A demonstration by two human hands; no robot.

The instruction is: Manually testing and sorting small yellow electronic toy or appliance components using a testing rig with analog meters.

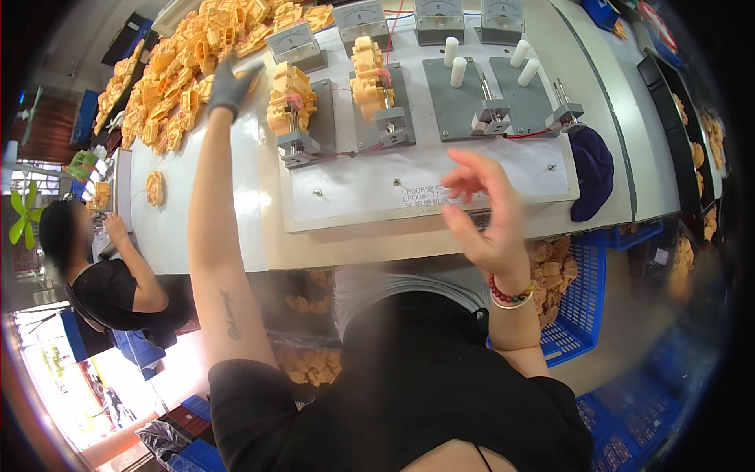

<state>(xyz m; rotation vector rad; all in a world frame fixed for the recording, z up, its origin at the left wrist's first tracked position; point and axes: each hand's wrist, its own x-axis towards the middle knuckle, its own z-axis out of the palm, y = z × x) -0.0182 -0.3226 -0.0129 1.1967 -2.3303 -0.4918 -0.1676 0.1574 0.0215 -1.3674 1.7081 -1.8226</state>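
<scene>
White bench: gloved left hand (230,85) fingers clamped on a half-hidden yellow part (253,79); right hand (487,212) blurred, fingers apart.

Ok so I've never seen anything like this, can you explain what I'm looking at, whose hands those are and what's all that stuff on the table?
This is one fisheye picture from a camera on a person's head, looking down, so straight edges bend. The left hand, in a grey glove, reaches into a pile of yellow parts on the table. The right hand is bare, open and holds nothing, raised above a white board. On the board stand grey fixtures; two carry yellow parts, two only white pegs. Dial meters sit behind. A blue basket is below, and another person sits at left.
</scene>
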